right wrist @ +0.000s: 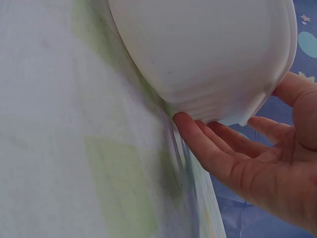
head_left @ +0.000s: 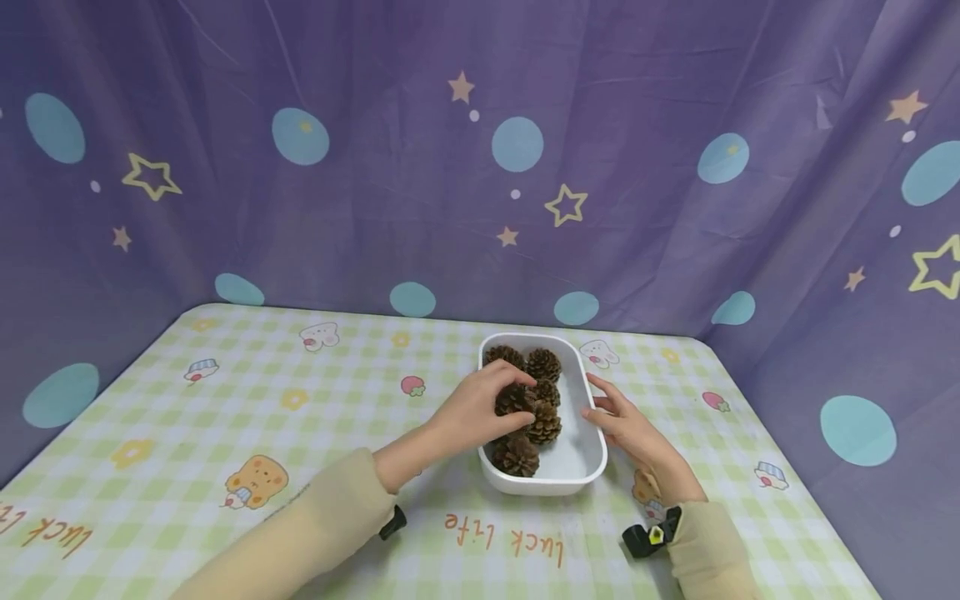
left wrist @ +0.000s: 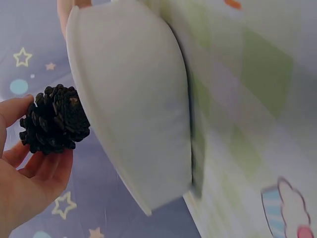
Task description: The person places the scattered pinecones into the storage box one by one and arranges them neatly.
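A white rectangular plastic bin [head_left: 577,458] stands on the table with several brown pine cones [head_left: 543,364] inside, mostly along its left half. Over the bin's left rim reaches my left hand [head_left: 480,404], thumb and fingers spread round one pine cone [left wrist: 54,119]. In the left wrist view that cone shows above the rim, gripped between thumb and fingertips. At the bin's right side, my right hand [head_left: 626,425] holds the wall, its thumb at the rim and its fingers [right wrist: 198,136] along the outside. The left palm partly hides the cones below it.
A green-and-white checked cloth [head_left: 360,425] with cartoon prints covers the table. Behind and beside it hangs a purple curtain [head_left: 420,167] with stars and blue dots. A dark wrist strap [head_left: 652,537] sits at the right sleeve.
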{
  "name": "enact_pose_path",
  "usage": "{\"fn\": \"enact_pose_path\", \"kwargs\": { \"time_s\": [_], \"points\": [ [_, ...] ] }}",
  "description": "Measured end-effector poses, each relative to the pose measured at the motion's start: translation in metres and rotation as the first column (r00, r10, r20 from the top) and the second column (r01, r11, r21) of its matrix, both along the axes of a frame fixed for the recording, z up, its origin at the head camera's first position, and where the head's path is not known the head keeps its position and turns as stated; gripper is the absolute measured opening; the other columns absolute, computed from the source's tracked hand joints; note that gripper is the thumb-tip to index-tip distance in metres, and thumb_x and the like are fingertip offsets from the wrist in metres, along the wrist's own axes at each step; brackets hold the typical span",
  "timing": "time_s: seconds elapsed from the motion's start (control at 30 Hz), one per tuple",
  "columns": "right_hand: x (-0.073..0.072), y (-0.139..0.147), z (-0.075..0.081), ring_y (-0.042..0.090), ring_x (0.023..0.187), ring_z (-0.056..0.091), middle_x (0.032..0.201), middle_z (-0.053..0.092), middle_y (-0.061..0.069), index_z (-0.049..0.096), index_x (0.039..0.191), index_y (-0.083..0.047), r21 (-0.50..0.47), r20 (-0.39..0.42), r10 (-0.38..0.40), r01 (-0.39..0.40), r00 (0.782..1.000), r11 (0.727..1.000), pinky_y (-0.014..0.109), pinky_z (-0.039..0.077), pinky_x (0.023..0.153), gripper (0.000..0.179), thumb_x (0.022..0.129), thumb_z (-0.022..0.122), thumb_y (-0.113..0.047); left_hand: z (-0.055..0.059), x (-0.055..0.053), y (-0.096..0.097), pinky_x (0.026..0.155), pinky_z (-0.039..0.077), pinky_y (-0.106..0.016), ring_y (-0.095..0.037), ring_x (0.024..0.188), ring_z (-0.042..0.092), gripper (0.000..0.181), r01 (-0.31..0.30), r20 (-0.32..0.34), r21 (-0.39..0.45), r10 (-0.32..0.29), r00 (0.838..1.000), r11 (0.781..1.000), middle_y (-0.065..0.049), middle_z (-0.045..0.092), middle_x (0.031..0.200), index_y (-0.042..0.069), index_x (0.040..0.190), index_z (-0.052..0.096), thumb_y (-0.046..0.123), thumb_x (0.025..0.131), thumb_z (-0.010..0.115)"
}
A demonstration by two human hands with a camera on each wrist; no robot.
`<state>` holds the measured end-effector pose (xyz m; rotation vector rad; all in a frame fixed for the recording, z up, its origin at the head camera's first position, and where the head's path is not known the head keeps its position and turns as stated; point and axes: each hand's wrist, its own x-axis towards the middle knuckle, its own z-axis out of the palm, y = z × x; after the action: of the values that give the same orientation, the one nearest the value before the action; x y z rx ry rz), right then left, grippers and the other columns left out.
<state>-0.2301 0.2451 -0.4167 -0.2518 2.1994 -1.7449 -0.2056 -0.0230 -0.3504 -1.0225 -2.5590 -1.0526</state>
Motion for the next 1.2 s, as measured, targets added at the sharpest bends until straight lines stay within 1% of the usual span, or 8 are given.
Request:
{"fn": "enact_pose_path", "kwargs": {
  "time_s": [0.17, 0.27, 0.4, 0.5, 0.73, 0.9, 1.1, 1.2],
  "points": [
    [-0.001, 0.0, -0.002, 0.032, 0.112, 0.051, 0.138, 0.034, 0.022, 0.013, 0.147, -0.024, 0.001, 0.022, -0.029, 0.029, 0.999, 1.0, 0.042, 0.052, 0.08, 0.064, 0.094, 0.049, -0.019, -0.001, 0.005, 0.012, 0.084, 0.049, -0.028, -0.012, 0.097, 0.056, 0.036, 0.044, 0.011, 0.003, -0.044, 0.999, 0.999, 0.002, 0.056, 0.107, 0.015, 0.111, 0.061, 0.027, 0.079, 0.071],
    [0.003, -0.003, 0.004, 0.037, 0.114, 0.049, 0.138, 0.032, 0.025, 0.012, 0.147, -0.022, -0.005, 0.016, -0.03, 0.03, 0.999, 1.0, 0.043, 0.052, 0.08, 0.063, 0.095, 0.047, -0.014, -0.002, 0.008, 0.019, 0.08, 0.049, -0.025, -0.011, 0.095, 0.056, 0.037, 0.066, 0.021, -0.013, -0.066, 0.998, 0.998, 0.002, 0.056, 0.108, 0.015, 0.114, 0.061, 0.027, 0.08, 0.07],
    [0.003, -0.002, 0.004, 0.032, 0.11, 0.052, 0.138, 0.033, 0.026, 0.011, 0.147, -0.02, 0.003, -0.001, -0.026, 0.026, 1.0, 1.0, 0.042, 0.052, 0.079, 0.064, 0.094, 0.047, -0.015, -0.004, 0.012, 0.027, 0.085, 0.048, -0.024, -0.011, 0.099, 0.056, 0.044, 0.099, 0.051, -0.035, -0.097, 0.994, 0.995, 0.001, 0.055, 0.112, 0.012, 0.121, 0.056, 0.028, 0.081, 0.069],
    [0.003, 0.0, 0.003, 0.029, 0.108, 0.053, 0.138, 0.032, 0.025, 0.01, 0.147, -0.02, 0.006, -0.007, -0.015, 0.015, 1.0, 1.0, 0.041, 0.053, 0.078, 0.065, 0.094, 0.047, -0.016, -0.006, 0.014, 0.032, 0.085, 0.048, -0.022, -0.01, 0.1, 0.056, 0.047, 0.116, 0.065, -0.05, -0.113, 0.991, 0.992, 0.0, 0.054, 0.114, 0.011, 0.123, 0.055, 0.03, 0.082, 0.068],
    [0.003, -0.002, 0.004, 0.033, 0.113, 0.05, 0.137, 0.034, 0.024, 0.013, 0.147, -0.023, -0.01, 0.004, -0.013, 0.013, 1.0, 1.0, 0.042, 0.052, 0.08, 0.063, 0.095, 0.047, -0.016, -0.008, 0.015, 0.04, 0.082, 0.047, -0.019, -0.007, 0.094, 0.055, 0.043, 0.138, 0.032, -0.056, -0.136, 0.99, 0.989, 0.002, 0.054, 0.111, 0.013, 0.116, 0.059, 0.034, 0.08, 0.069],
    [0.002, -0.001, 0.003, 0.031, 0.109, 0.052, 0.138, 0.033, 0.026, 0.012, 0.147, -0.022, -0.003, 0.0, -0.01, 0.01, 1.0, 1.0, 0.041, 0.052, 0.081, 0.061, 0.096, 0.045, -0.015, -0.011, 0.016, 0.044, 0.083, 0.046, -0.019, -0.006, 0.096, 0.054, 0.044, 0.156, 0.047, -0.091, -0.152, 0.987, 0.984, 0.005, 0.054, 0.108, 0.015, 0.116, 0.058, 0.037, 0.08, 0.069],
    [0.002, -0.001, 0.003, 0.027, 0.104, 0.056, 0.137, 0.033, 0.027, 0.012, 0.147, -0.022, -0.003, 0.003, -0.013, 0.013, 1.0, 1.0, 0.041, 0.052, 0.08, 0.061, 0.096, 0.045, -0.015, -0.019, 0.014, 0.047, 0.084, 0.045, -0.017, -0.005, 0.098, 0.054, 0.042, 0.185, 0.072, -0.133, -0.176, 0.982, 0.974, 0.006, 0.056, 0.109, 0.015, 0.116, 0.057, 0.033, 0.08, 0.069],
    [0.002, -0.001, 0.003, 0.027, 0.104, 0.056, 0.137, 0.033, 0.027, 0.012, 0.147, -0.022, -0.005, 0.003, -0.015, 0.015, 1.0, 1.0, 0.04, 0.052, 0.079, 0.062, 0.095, 0.046, -0.015, -0.021, 0.013, 0.049, 0.083, 0.046, -0.017, -0.005, 0.099, 0.055, 0.041, 0.187, 0.086, -0.16, -0.175, 0.981, 0.969, 0.005, 0.056, 0.11, 0.016, 0.115, 0.057, 0.032, 0.08, 0.07]
  ]
}}
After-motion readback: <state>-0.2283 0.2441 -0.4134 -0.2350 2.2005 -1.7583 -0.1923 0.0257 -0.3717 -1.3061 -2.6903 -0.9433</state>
